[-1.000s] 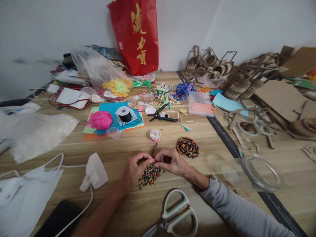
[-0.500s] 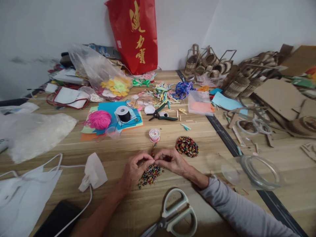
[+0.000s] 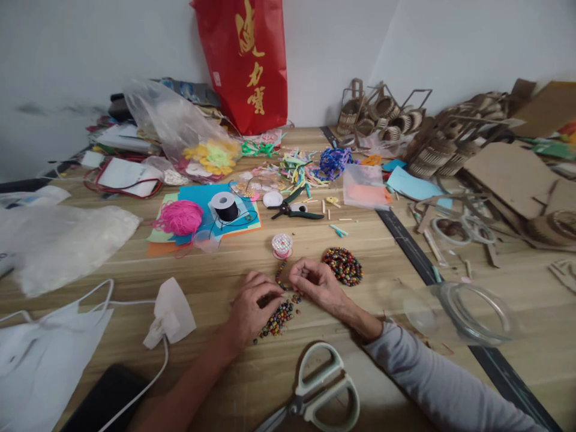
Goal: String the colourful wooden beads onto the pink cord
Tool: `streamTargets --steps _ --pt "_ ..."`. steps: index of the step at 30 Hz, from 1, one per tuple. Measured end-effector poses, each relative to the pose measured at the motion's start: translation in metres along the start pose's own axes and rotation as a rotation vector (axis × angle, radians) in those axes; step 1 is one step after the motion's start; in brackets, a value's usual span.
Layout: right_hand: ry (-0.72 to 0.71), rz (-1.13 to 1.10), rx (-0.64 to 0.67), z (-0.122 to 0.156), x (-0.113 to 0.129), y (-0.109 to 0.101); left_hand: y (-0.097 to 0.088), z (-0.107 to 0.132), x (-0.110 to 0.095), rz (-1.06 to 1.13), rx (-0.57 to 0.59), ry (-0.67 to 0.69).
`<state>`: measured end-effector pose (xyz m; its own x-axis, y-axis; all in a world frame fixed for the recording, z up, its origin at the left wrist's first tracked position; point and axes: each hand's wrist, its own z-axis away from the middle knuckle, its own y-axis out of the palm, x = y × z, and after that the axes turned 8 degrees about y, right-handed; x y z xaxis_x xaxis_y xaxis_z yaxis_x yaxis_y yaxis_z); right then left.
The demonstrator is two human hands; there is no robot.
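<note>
Since the frame half a second ago, we are seeing the right hand (image 3: pixel 318 285) drawing away from the left hand (image 3: pixel 256 304); fingertips that were meeting are now standing apart, and more of the beaded strand (image 3: pixel 279 276) is showing between them.

Taking the loose beads (image 3: pixel 276 321) as our clock's centre and going left to right, we are finding a ball of pink yarn (image 3: pixel 180 218) sitting at ten o'clock and a spool of black thread (image 3: pixel 226 209) standing at eleven, both resting over coloured sheets (image 3: pixel 193 195). The left hand is arching close in at ten, partly hiding the heap of loose beads; its thumb and forefinger are curving toward each other, and we are unable to tell whether they are pinching anything. At twelve, the beaded strand is curving from near a small pink spool (image 3: pixel 282 245) toward the left fingertips. Scissors (image 3: pixel 296 406) are lying between four and five. The right hand is hovering at two, thumb and forefinger bending together; whether they are gripping thread, we are unable to tell. Just beyond, also at two, a coil of strung beads (image 3: pixel 342 266) is lying on the wooden table (image 3: pixel 216 264).
</note>
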<state>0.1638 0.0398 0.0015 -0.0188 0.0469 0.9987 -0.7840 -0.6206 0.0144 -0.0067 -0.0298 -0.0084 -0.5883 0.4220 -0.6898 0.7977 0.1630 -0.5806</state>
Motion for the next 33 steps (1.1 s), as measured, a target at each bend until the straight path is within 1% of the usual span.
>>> streamTargets --steps 5,12,20,24,27,30,33 --pt "-0.005 -0.003 -0.014 -0.001 -0.001 0.001 0.003 0.002 0.001 -0.094 0.035 0.010" --pt "-0.004 0.000 0.017 0.000 0.000 0.000 0.004 0.003 0.001 -0.140 0.041 0.014" --pt "0.008 -0.008 0.028 0.000 -0.002 0.001 0.003 0.003 0.000 -0.137 0.047 0.015" --pt "0.009 -0.011 0.050 0.000 -0.005 0.001 0.001 0.001 0.000 -0.053 -0.013 0.007" --pt "-0.004 0.011 0.063 0.001 -0.008 0.002 -0.002 0.000 0.002 0.080 -0.076 -0.055" --pt "-0.025 0.061 0.068 0.001 -0.010 0.003 -0.006 0.001 0.005 0.227 -0.109 -0.192" --pt "-0.052 0.125 0.071 0.001 -0.011 0.003 -0.009 0.002 0.007 0.335 -0.101 -0.331"
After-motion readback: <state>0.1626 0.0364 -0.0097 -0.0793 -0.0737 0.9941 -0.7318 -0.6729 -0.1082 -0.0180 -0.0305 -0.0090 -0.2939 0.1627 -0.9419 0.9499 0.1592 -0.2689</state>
